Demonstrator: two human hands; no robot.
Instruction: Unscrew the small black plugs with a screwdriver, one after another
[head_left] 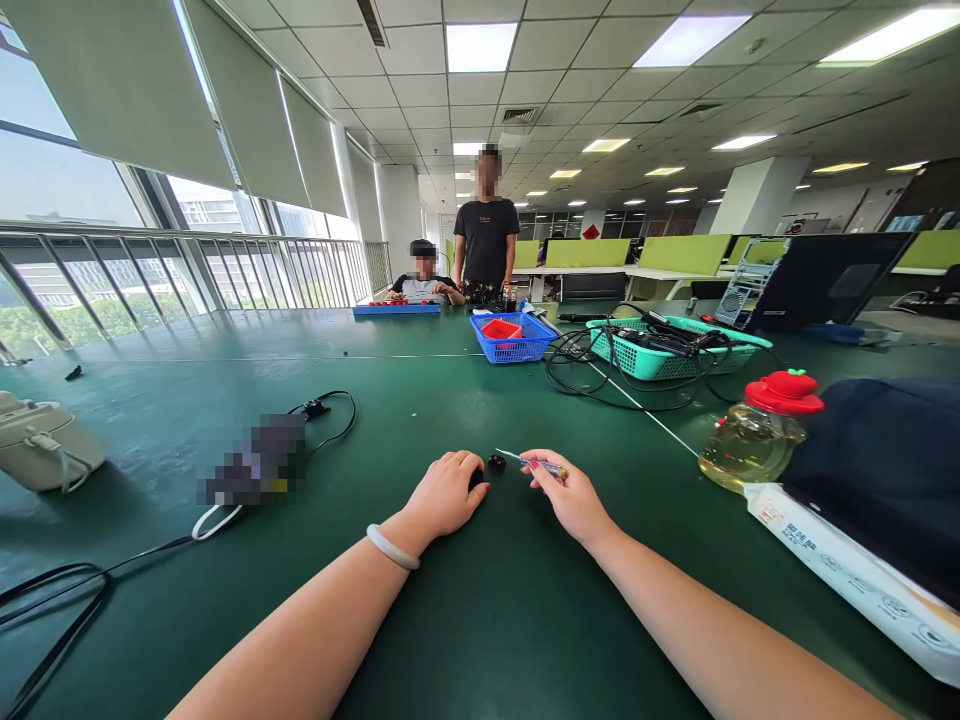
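Note:
My left hand (448, 494) rests on the green table with its fingers curled round a small black part (475, 479), which is mostly hidden. Just right of those fingertips lies another small, dark, rounded piece (496, 463); whether it joins the held part I cannot tell. A slim screwdriver (510, 455) is pinched in my right hand (570, 495), its thin metal shaft pointing left, with the tip just above the dark piece. Part of its handle shows behind the fingers.
On the right stand a red-lidded bottle (754, 440) and a white packet (847, 570). Farther back are a blue basket (517, 350), a teal basket (645, 367) with cables, and a monitor (825, 280). Cables (150, 548) and a beige case (49, 445) lie left. Two people are across the table.

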